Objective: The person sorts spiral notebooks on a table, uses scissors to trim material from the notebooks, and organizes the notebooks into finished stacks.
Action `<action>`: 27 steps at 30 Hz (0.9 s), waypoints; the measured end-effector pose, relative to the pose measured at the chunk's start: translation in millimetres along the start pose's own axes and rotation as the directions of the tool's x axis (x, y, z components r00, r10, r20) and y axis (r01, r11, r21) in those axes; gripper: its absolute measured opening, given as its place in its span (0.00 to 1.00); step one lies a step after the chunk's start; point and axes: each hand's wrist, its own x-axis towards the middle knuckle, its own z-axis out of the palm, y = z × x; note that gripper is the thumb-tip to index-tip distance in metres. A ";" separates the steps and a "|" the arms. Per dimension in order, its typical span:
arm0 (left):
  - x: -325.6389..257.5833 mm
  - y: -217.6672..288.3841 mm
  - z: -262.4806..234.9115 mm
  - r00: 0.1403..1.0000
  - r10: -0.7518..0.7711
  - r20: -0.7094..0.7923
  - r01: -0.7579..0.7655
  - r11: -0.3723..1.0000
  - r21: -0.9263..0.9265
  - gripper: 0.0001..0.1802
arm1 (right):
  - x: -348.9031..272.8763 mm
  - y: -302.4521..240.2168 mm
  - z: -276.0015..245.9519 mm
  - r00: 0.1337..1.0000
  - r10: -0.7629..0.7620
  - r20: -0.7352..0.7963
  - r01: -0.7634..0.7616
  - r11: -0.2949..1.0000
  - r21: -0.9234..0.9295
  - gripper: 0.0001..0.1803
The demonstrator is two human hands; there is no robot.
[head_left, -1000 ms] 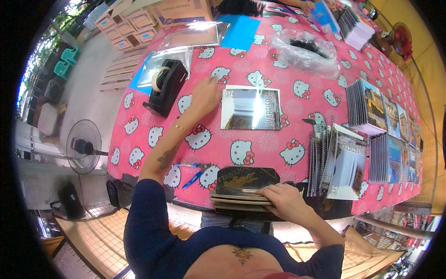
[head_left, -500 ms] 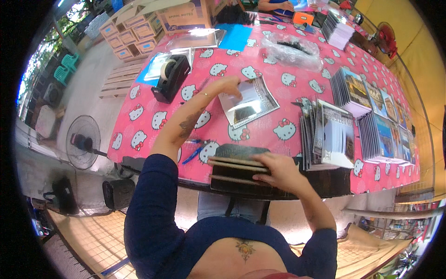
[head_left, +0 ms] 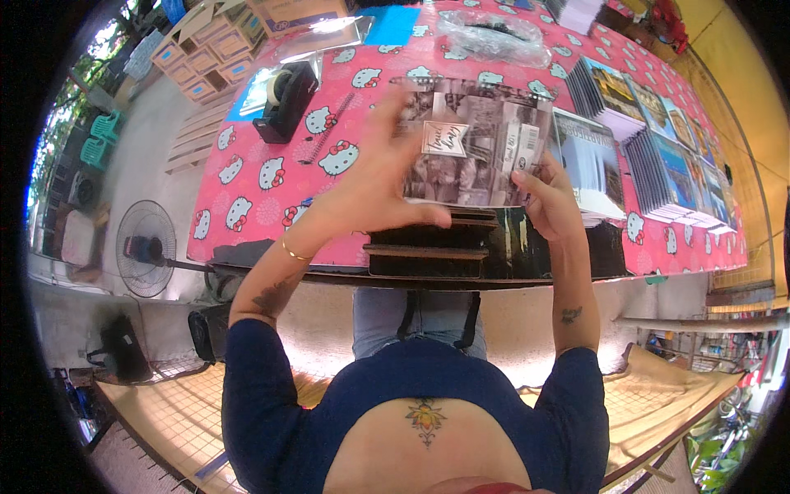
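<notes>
A spiral notebook (head_left: 477,169) with a grey photo-collage cover is held up over the table's near edge, its coil along the top. My right hand (head_left: 547,198) grips its lower right corner, the thumb on the cover. My left hand (head_left: 366,181) is at the notebook's left edge, thumb and fingers spread wide, the fingers smeared by motion. Below the notebook a black slotted wooden block (head_left: 428,262) sits at the table edge, partly hidden. Just right of my right hand stands a stack of clear-covered notebooks (head_left: 591,160).
Rows of stacked notebooks (head_left: 679,185) fill the table's right side. A black tape dispenser (head_left: 288,103) stands at the left, near a loose wire coil (head_left: 327,132). Farther back lies a plastic bag (head_left: 494,39) with black things inside. Cartons (head_left: 216,56) and a fan (head_left: 146,247) are left of the table.
The notebook that lay under my left hand is now lifted toward me, collage side facing me. My right hand has left the black block and holds the notebook; my left hand has spread apart. The view has shifted.
</notes>
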 end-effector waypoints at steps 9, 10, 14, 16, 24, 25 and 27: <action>-16.8 -20.3 28.4 0.785 -0.428 0.448 0.523 0.070 -0.850 0.33 | -47.4 35.5 -40.3 0.989 -0.146 -0.011 0.145 0.988 -0.050 0.23; -13.8 -14.2 26.7 0.790 -0.420 0.447 0.508 0.039 -0.861 0.33 | -49.7 41.0 -42.0 0.988 -0.149 -0.034 0.148 0.989 -0.029 0.23; -10.6 -5.2 19.2 0.830 -0.421 0.366 0.420 0.042 -0.906 0.30 | -51.7 46.9 -38.0 0.980 -0.188 -0.065 0.190 0.982 0.018 0.24; -11.5 2.1 11.8 0.852 -0.434 0.292 0.378 0.124 -0.918 0.29 | -52.2 46.6 -35.5 0.975 -0.213 -0.069 0.214 0.977 0.006 0.24; -21.4 27.0 -8.7 0.904 -0.422 0.071 0.251 0.388 -0.887 0.25 | -47.2 43.6 -31.9 0.960 -0.265 -0.086 0.260 0.963 -0.069 0.22; -22.5 26.6 -8.4 0.905 -0.421 0.067 0.245 0.385 -0.890 0.25 | -46.6 42.0 -30.5 0.964 -0.253 -0.077 0.248 0.966 -0.072 0.21; -23.8 24.4 -6.7 0.909 -0.414 0.054 0.227 0.382 -0.896 0.25 | -43.8 38.8 -28.0 0.970 -0.234 -0.060 0.229 0.970 -0.078 0.20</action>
